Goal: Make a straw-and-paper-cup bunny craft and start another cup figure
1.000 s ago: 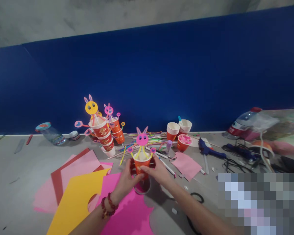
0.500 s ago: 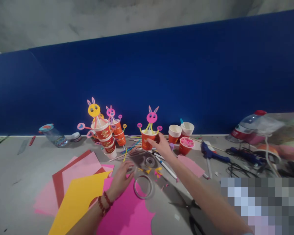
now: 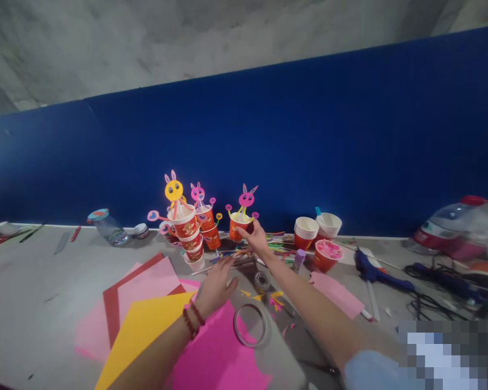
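My right hand (image 3: 255, 238) is closed around the right side of an orange-red paper cup (image 3: 238, 226). From the cup rises a pink paper rabbit head (image 3: 246, 199) with long ears, on yellow-green stems, with small pink round paws at the sides. Left of it stands a stack of similar cups (image 3: 189, 230) topped by a yellow rabbit head (image 3: 173, 190), and behind that a second stack carries a pink rabbit head (image 3: 197, 193). My left hand (image 3: 217, 284) hovers with fingers apart over the near ends of scattered sticks, above the bright pink sheet (image 3: 222, 352); it holds nothing.
Yellow paper (image 3: 146, 325) and pink sheets lie at left. A tape roll (image 3: 250, 325) and smaller roll (image 3: 262, 280) sit centrally. Right are stacked cups (image 3: 306, 232), a cup of pink pieces (image 3: 327, 254), a glue gun (image 3: 376, 273) with cables and a large bottle (image 3: 447, 225). A jar (image 3: 108, 227) lies tilted left.
My right hand has carried the rabbit cup leftward, nearer the cup stacks. The left hand has opened and stretched its fingers forward. The whole view has shifted a little.
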Motion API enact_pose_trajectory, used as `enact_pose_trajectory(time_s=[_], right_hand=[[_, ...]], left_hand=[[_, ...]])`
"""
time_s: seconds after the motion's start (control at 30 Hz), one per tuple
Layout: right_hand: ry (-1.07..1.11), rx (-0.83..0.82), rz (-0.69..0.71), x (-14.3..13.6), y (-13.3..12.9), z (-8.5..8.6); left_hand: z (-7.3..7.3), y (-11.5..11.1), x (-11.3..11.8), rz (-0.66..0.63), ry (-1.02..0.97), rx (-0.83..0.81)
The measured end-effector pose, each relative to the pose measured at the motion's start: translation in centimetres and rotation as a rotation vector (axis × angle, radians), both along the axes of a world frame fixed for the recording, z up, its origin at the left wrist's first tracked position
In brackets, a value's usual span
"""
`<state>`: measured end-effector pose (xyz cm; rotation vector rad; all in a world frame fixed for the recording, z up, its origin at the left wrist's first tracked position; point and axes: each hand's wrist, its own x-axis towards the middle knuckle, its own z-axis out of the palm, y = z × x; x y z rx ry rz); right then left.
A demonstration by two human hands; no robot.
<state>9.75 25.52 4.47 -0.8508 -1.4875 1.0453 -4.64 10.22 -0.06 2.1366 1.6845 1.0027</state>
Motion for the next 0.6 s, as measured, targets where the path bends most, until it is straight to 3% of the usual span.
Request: enact_pose_trajectory(time_s=[0.17, 0.27, 0.47, 0.6], right_hand=[[-0.033, 0.063, -0.125, 1.6, 0.0, 0.2], [-0.065, 0.091, -0.176, 3.0, -0.3, 0.2], [-0.1, 0.107, -0.219, 5.0, -0.6, 0.2], [-0.113, 0.095, -0.248, 5.4, -0.5, 0.0]], left_hand=[[-0.1, 7.8, 2.2, 0.146, 0.137, -0.114], [-0.5, 11.1, 3.5, 0.279, 0.196, -0.15], [-0.4, 15.0, 4.1, 0.486, 0.255, -0.217], [-0.7, 16.1, 4.5, 0.533, 0.28, -0.235]])
